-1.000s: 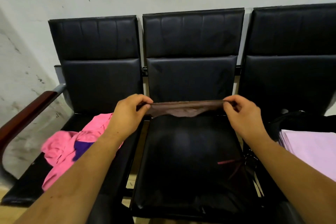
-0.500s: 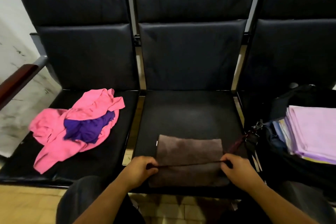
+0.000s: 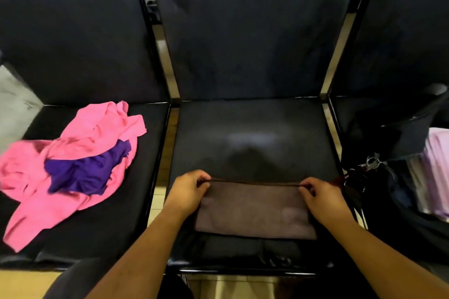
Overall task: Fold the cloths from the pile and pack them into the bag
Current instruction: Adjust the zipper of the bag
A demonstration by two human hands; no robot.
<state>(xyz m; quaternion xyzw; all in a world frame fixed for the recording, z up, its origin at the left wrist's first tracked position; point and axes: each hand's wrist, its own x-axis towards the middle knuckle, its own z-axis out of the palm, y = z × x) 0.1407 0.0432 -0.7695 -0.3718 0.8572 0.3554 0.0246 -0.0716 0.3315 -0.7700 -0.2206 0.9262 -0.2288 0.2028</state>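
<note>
Pinching the far corners of the flat brown rectangular cloth (image 3: pixel 252 211), the left hand (image 3: pixel 187 192) and right hand (image 3: pixel 323 199) each have thumb and curled fingers closed on its upper layer. It lies at the front edge of the black padded middle seat (image 3: pixel 252 133), apparently folded once and not yet packed. A crumpled pink cloth (image 3: pixel 97 128), possibly two, and one purple cloth (image 3: pixel 85 170) wait on the left seat (image 3: pixel 136 226). One black bag (image 3: pixel 401 213) at right holds a stack of lilac folded cloths (image 3: pixel 435 153), number unclear.

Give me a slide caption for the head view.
Left hand and right hand pinch the folded brown cloth on the middle seat.
</note>
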